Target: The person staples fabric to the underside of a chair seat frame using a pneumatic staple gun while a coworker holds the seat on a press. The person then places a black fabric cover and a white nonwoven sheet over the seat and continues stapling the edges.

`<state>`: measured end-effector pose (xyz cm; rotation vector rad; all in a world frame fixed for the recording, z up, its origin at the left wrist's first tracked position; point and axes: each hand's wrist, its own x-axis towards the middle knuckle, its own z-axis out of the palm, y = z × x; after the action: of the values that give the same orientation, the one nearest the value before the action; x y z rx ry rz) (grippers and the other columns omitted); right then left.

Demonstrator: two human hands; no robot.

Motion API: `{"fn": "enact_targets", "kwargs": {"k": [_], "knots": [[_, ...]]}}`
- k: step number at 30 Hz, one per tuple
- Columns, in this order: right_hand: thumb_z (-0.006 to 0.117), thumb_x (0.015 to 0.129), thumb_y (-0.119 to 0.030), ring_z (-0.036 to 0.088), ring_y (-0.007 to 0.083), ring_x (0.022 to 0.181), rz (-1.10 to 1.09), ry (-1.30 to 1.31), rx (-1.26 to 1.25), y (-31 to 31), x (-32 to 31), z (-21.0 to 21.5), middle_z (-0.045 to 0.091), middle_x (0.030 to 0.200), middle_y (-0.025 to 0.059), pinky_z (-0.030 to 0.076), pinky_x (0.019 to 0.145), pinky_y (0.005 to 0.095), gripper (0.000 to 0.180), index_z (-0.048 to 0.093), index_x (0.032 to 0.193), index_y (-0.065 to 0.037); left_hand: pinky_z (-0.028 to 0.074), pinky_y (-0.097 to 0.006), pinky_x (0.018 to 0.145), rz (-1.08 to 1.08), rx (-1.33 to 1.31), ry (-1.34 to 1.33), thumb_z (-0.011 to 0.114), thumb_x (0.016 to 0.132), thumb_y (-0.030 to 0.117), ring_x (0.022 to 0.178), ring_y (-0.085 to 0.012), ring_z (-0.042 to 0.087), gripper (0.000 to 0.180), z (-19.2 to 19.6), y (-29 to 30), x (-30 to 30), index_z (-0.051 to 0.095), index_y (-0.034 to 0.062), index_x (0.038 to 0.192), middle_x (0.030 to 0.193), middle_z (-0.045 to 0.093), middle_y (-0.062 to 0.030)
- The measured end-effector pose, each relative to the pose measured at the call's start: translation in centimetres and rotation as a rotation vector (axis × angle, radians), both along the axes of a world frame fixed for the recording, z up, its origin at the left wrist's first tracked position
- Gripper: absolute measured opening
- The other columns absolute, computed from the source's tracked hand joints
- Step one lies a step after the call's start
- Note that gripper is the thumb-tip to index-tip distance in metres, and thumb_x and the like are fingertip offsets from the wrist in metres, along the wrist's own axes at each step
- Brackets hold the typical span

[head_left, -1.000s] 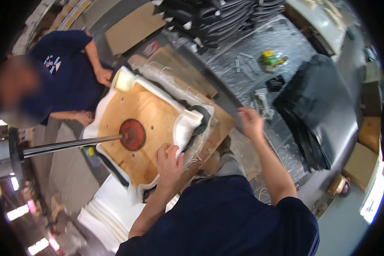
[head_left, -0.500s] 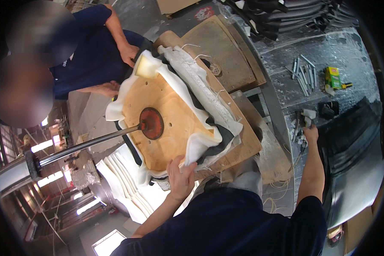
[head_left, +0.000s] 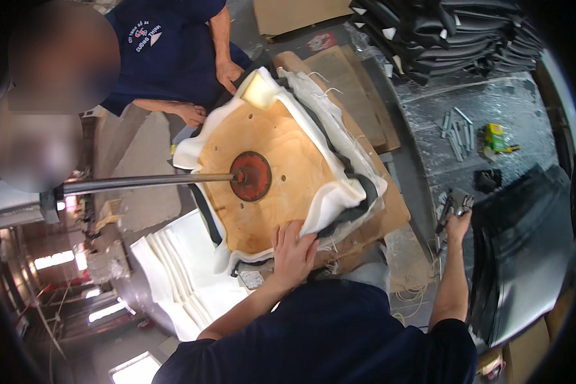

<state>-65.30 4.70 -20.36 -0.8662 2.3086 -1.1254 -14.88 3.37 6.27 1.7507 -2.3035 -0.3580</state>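
Observation:
In front of me lies a wooden panel (head_left: 307, 153) wrapped around its rim by white foam padding (head_left: 331, 197) and black cover material (head_left: 358, 210). A metal rod (head_left: 147, 184) ending in a round red pad (head_left: 260, 176) rests on the panel's middle. My left hand (head_left: 294, 255) is closed on the foam padding at the near edge, its fingertips over the wood. Off to the right, my right hand (head_left: 457, 225) is wrapped round a black and silver staple gun (head_left: 459, 201) above the side table, next to a stack of black sheets (head_left: 525, 237).
Across the panel a co-worker's hands (head_left: 229, 73) touch its far left edge. Loose silver staple strips (head_left: 457, 134), a yellow-green box (head_left: 494, 137) and a pile of black covers (head_left: 441, 38) lie on the right table. White foam sheets (head_left: 185, 275) are stacked at lower left.
My right hand has closed round the staple gun and tilted it. My left hand stays at the padding's near edge. The view has shifted, and the co-worker shows farther right.

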Motion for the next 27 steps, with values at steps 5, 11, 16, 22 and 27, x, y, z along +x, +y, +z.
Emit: {"fn": "enact_targets", "kwargs": {"k": [5, 11, 16, 22, 27], "knots": [[0.084, 0.091, -0.012, 0.068, 0.0182, 0.095, -0.091, -0.373, -0.174, 5.5, 9.6, 12.0, 0.073, 0.112, 0.0062, 0.055, 0.084, 0.0356, 0.047, 0.071, 0.135, 0.0, 0.038, -0.062, 0.116, -0.122, -0.144, 0.057, 0.082, 0.094, 0.029, 0.127, -0.039, 0.059, 0.021, -1.6, -0.8, 1.2, 0.075, 0.0115, 0.104, 0.128, 0.064, -0.0164], [0.087, 0.097, -0.016, 0.065, 0.0127, 0.079, -0.02, -0.485, -0.23, 13.1, 20.4, 19.9, 0.072, 0.102, 0.0015, 0.053, 0.065, 0.0299, 0.041, 0.074, 0.133, -0.001, 0.04, -0.06, 0.111, -0.245, -0.194, 0.075, 0.083, 0.094, 0.034, 0.11, -0.0373, 0.06, 0.024, -2.9, -3.4, 2.1, 0.074, 0.0119, 0.097, 0.108, 0.062, -0.0153], [0.09, 0.094, -0.016, 0.073, 0.0176, 0.105, 0.165, -0.551, 0.002, 15.8, 24.7, 20.8, 0.079, 0.122, 0.007, 0.057, 0.095, 0.0349, 0.048, 0.074, 0.135, 0.0, 0.04, -0.06, 0.111, -0.248, -0.185, 0.089, 0.083, 0.094, 0.033, 0.111, -0.0373, 0.06, 0.023, -2.5, -3.8, 2.0, 0.077, 0.0107, 0.093, 0.108, 0.063, -0.016], [0.091, 0.092, -0.013, 0.073, 0.015, 0.103, 0.457, -0.6, -0.027, 12.2, 26.0, 22.8, 0.078, 0.118, 0.0083, 0.059, 0.094, 0.0334, 0.066, 0.063, 0.149, 0.002, 0.036, -0.065, 0.118, -0.173, -0.169, 0.134, 0.083, 0.093, 0.031, 0.12, -0.0363, 0.057, 0.021, -2.8, -4.6, 2.2, 0.081, 0.0096, 0.092, 0.114, 0.064, -0.0137], [0.089, 0.096, -0.013, 0.071, 0.0108, 0.078, 0.536, -0.77, 0.045, 8.7, 26.3, 25.6, 0.076, 0.105, 0.0065, 0.06, 0.071, 0.0288, 0.068, 0.059, 0.155, 0.002, 0.03, -0.07, 0.126, -0.095, -0.084, 0.162, 0.084, 0.092, 0.03, 0.13, -0.036, 0.052, 0.021, -3.3, -4.6, 2.2, 0.083, 0.0092, 0.093, 0.122, 0.062, -0.011]]}}
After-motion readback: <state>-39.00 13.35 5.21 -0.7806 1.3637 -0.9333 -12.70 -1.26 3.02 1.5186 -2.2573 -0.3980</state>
